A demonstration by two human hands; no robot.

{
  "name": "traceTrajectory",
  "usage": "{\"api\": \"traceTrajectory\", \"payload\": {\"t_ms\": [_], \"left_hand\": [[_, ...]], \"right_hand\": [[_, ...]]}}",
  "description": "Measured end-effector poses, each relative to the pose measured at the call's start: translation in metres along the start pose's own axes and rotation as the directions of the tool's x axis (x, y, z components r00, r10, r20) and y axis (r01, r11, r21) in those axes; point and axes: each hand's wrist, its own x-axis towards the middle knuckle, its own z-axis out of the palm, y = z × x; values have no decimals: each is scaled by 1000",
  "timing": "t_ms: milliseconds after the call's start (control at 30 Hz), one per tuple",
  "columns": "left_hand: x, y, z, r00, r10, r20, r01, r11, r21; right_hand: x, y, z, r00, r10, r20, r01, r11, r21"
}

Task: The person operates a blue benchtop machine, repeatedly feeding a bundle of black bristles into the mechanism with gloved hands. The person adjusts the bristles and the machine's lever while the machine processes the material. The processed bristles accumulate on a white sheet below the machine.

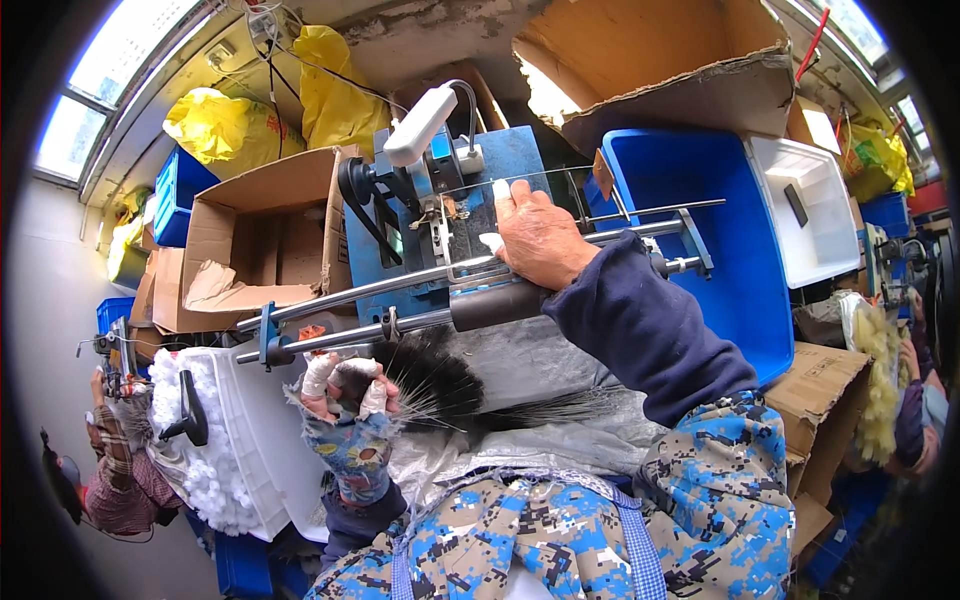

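your left hand [350, 388] curls taped fingers [320, 375] beside the black bristles [435, 375]; clamped or not, cannot tell. your right hand [542, 238] lies over the machine [437, 230], thumb and forefinger apart.

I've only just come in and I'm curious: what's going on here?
A person is at a blue machine with long metal rods. Their taped right hand rests on the machine. The left hand, also taped, is curled beside black bristles below the rods; whether it grips any is hard to tell. A blue bin stands to the right, an open cardboard box to the left.
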Motion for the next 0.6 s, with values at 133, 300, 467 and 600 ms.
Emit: {"api": "traceTrajectory", "payload": {"t_ms": [133,300,467,600], "left_hand": [[1,-1,8,999,40,6,-40,999,-2],[-1,0,17,999,33,40,-30,997,-65],[4,3,8,976,200,87,-202,979,21],[1,13,-28,974,209,-91,-204,977,56]], "right_hand": [[-10,25,-28,996,-1,-87,-9,994,-110],[10,40,-39,975,6,-222,-85,933,-350],[10,36,-44,996,39,80,-4,918,-398],[-53,12,-85,980,-133,151,156,975,-157]]}}
